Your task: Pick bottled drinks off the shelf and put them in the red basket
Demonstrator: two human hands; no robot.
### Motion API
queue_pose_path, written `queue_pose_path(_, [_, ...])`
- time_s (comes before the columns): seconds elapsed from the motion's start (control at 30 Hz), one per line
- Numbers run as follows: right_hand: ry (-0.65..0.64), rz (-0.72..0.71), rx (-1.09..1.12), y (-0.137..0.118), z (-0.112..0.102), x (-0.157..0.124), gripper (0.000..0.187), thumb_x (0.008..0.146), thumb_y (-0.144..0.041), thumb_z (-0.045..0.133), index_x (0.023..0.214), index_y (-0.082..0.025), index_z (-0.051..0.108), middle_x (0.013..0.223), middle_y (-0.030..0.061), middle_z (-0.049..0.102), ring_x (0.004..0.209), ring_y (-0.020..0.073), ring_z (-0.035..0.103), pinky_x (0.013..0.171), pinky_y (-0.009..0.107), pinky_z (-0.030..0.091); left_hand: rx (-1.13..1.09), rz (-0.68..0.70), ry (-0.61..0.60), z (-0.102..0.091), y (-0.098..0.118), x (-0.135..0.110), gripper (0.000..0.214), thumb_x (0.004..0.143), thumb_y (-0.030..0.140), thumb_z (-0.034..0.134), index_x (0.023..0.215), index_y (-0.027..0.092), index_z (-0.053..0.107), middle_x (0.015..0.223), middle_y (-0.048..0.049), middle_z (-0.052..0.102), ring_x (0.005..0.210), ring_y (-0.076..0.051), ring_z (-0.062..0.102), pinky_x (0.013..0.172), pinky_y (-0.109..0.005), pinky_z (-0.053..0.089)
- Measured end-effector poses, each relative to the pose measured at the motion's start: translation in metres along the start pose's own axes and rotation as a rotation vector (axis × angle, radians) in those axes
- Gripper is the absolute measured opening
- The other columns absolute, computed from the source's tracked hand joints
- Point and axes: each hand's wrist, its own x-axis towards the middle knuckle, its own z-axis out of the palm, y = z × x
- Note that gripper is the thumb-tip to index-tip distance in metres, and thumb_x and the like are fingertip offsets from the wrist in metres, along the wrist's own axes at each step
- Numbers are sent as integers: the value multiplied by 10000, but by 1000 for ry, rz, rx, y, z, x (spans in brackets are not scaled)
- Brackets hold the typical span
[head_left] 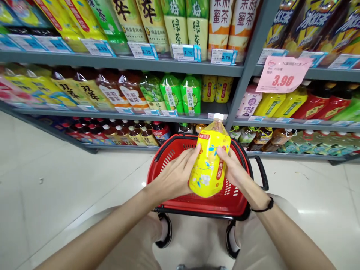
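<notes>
A large yellow drink bottle [209, 161] with a white cap and a yellow flowered label is held upright between both my hands, above a red shopping basket [222, 204]. My left hand [176, 174] presses its fingers against the bottle's left side. My right hand [232, 167] grips the right side, with a black band on that wrist. The basket sits on the floor just in front of my knees, and it looks empty where I can see into it.
Grey shelves [168, 67] full of bottled teas and juices run across the view, with blue price tags and a pink 3.90 sign [282, 75]. A grey upright [247, 67] divides the shelving. Glossy white floor tiles [56, 187] stretch to the left and right.
</notes>
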Motion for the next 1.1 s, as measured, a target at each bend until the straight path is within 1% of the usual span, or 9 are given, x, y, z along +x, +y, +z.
queue_pose_path(0.1, [119, -154, -184, 13, 1, 4, 739, 604, -505, 1017, 1178, -229, 641, 1168, 91, 795, 1008, 287, 776, 936, 456, 644, -87, -122, -226, 7, -4, -2, 1401, 887, 556, 845, 1726, 136, -194, 1625, -335, 453, 1459, -447, 568, 1051, -511, 624])
queue_pose_path(0.17, [146, -271, -381, 18, -2, 5, 794, 589, -474, 1033, 1223, -216, 631, 1218, 109, 770, 1083, 297, 753, 1005, 475, 611, -193, -155, -307, 9, -8, -2, 1446, 830, 626, 878, 1739, 140, -135, 1663, -349, 391, 1511, -466, 508, 1127, -553, 573])
queue_pose_path(0.27, [136, -441, -630, 21, -6, 3, 895, 580, -495, 1044, 1311, -211, 612, 1333, 136, 706, 1232, 330, 692, 1128, 527, 530, -363, -198, -293, 7, -11, -1, 1348, 854, 626, 865, 1753, 143, -16, 1703, -341, 344, 1588, -444, 401, 1244, -587, 463])
queue_pose_path(0.33, [117, -482, -693, 22, -7, 2, 894, 590, -514, 1041, 1311, -211, 609, 1330, 137, 696, 1239, 338, 686, 1131, 538, 523, -457, -237, -237, 4, -10, 2, 1260, 908, 561, 841, 1754, 157, -1, 1702, -323, 365, 1586, -421, 410, 1245, -585, 469])
queue_pose_path(0.47, [86, -449, -639, 23, -5, -1, 828, 624, -503, 1030, 1278, -227, 605, 1279, 117, 727, 1169, 321, 715, 1070, 513, 566, -599, -326, -138, -1, -6, 6, 1014, 977, 371, 770, 1736, 191, 122, 1605, -260, 544, 1411, -374, 639, 1107, -528, 611])
queue_pose_path(0.53, [75, -454, -628, 23, -2, -1, 808, 618, -494, 1033, 1255, -230, 612, 1263, 110, 731, 1157, 317, 717, 1063, 505, 571, -608, -365, -112, -2, -6, 6, 930, 969, 339, 758, 1702, 188, 207, 1542, -230, 617, 1336, -359, 699, 1066, -507, 637])
queue_pose_path(0.8, [109, -425, -625, 25, 1, 0, 813, 610, -503, 1031, 1261, -218, 637, 1278, 125, 746, 1174, 331, 718, 1081, 528, 558, -584, -402, -128, -3, -7, 5, 917, 974, 443, 746, 1692, 169, 245, 1518, -208, 646, 1335, -358, 699, 1084, -516, 621])
queue_pose_path(0.97, [126, -338, -547, 23, 5, -2, 708, 642, -509, 997, 1205, -209, 692, 1194, 109, 792, 1044, 303, 754, 947, 462, 612, -565, -408, -101, -5, -5, 5, 918, 948, 471, 757, 1684, 182, 291, 1388, -147, 746, 1298, -317, 728, 1091, -490, 614])
queue_pose_path(1.1, [149, -305, -523, 21, 8, -4, 720, 623, -491, 997, 1221, -209, 712, 1122, 101, 810, 966, 291, 765, 886, 441, 627, -532, -411, -71, -3, -3, 4, 933, 935, 500, 754, 1690, 187, 304, 1310, -132, 783, 1246, -317, 756, 1073, -497, 617])
